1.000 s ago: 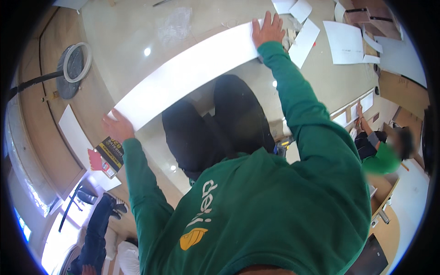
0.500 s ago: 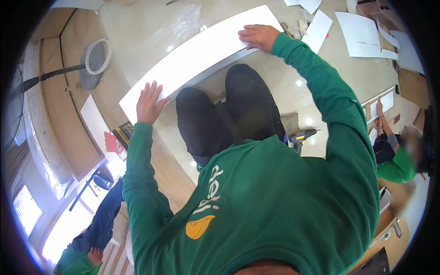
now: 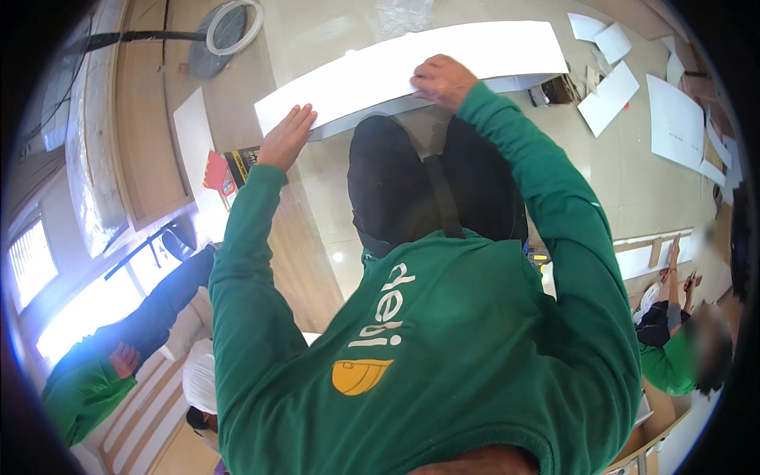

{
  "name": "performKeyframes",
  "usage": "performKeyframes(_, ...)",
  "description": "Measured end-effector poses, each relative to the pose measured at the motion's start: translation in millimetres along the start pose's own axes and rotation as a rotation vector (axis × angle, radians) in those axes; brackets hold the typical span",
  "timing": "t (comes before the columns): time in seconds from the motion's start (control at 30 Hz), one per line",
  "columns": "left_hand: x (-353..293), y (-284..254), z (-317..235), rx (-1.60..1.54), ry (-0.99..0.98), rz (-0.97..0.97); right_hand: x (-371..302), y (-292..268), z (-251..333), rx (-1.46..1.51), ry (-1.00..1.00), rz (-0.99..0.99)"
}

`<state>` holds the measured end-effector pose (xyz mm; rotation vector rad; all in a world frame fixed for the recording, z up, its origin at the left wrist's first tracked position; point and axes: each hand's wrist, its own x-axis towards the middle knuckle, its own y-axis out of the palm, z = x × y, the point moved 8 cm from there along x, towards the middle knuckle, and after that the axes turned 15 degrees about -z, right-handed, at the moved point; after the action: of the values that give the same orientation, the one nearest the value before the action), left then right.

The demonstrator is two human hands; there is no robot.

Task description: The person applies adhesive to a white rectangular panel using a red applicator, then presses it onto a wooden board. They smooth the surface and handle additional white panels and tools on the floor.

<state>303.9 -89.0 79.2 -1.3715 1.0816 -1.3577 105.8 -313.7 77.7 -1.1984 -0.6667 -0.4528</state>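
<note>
A long white panel (image 3: 372, 71) with a lower face along its near side lies across the floor in front of my knees. My left hand (image 3: 286, 139) rests at its left end, fingers stretched out together over the near edge. Toward the middle of the panel, my right hand (image 3: 445, 81) lies on the top with its fingers bent in. Whatever those fingers may hold is hidden. Beside my right thigh, a power drill (image 3: 540, 257) is mostly covered by my sleeve.
White sheets (image 3: 677, 119) and scraps lie to the right. A box (image 3: 560, 91) stands by the panel's right end. On the left are a white ring (image 3: 235, 28), a narrow white board (image 3: 194, 134) and a red card (image 3: 215, 170). Other people in green (image 3: 673, 360) work at both sides.
My right hand has slid from the panel's right end toward its middle, and its fingers have curled. My left hand still lies at the left end. The whole view has shifted.
</note>
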Motion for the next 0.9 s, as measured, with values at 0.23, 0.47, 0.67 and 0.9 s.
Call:
performKeyframes(0.23, -79.1, -24.7, 52.2, -0.073, -0.462, -0.051, 53.6, 77.1, 54.3, 0.096, 0.009, 0.166)
performKeyframes(0.47, -17.7, -15.1, 59.6, -0.003, -0.698, -0.345, 59.4, 85.1, 37.0, -0.078, 0.393, 0.025)
performKeyframes(0.67, 7.0, 38.4, 94.5, 0.241, -1.248, -0.322, -44.9, -5.5, -90.1, -0.566, 0.922, 0.117)
performKeyframes(0.9, -15.4, 31.9, 94.0, 0.375, -1.535, -0.379, -141.0, -137.3, -217.3, -0.698, 1.669, -0.224)
